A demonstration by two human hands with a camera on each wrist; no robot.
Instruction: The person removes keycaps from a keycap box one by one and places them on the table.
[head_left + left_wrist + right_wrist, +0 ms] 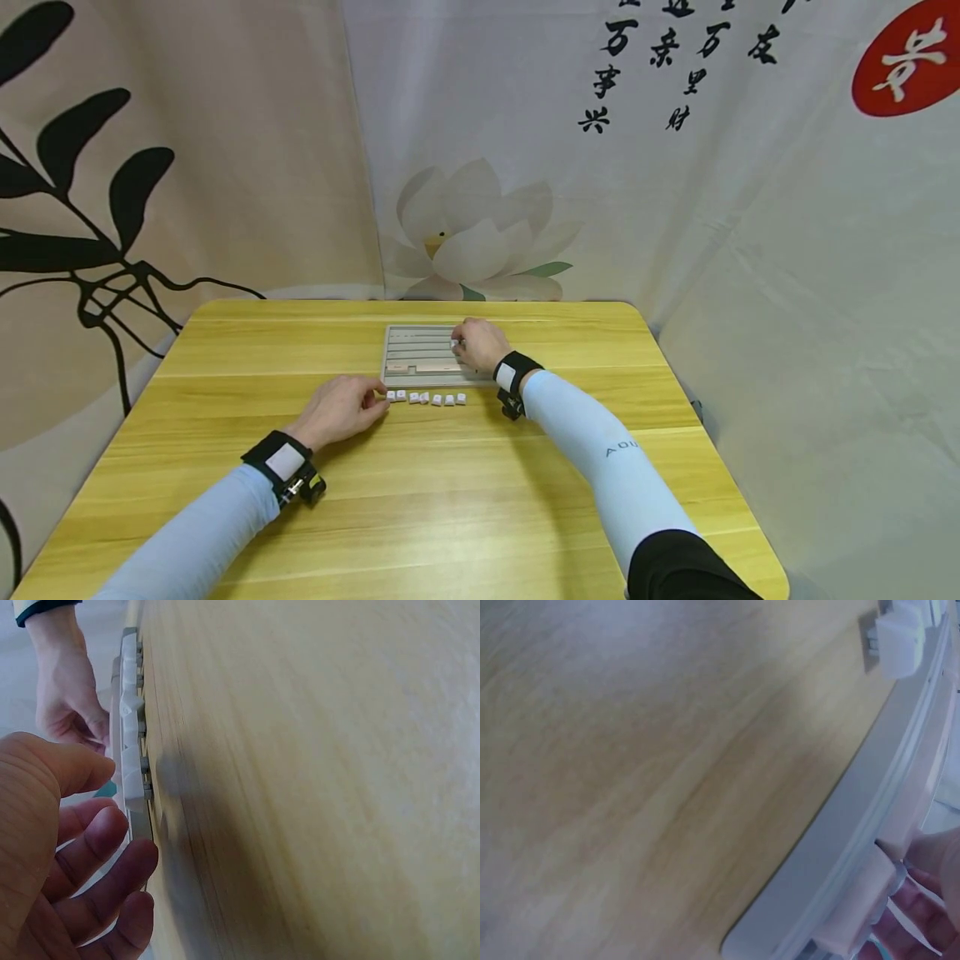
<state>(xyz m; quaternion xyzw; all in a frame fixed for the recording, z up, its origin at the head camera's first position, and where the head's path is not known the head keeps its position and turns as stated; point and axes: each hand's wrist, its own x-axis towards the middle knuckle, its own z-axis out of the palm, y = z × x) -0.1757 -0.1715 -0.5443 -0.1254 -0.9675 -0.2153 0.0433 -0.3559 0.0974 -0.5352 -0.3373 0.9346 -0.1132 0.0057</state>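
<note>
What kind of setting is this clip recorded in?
Probably a staged indoor recording corner, not a real workplace: a small wooden table hemmed in by printed fabric backdrops with a lotus and calligraphy. On it only a keycap tray and a row of loose keycaps.

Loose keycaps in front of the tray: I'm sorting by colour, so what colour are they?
White; the row of keycaps shows best in the head view.
</note>
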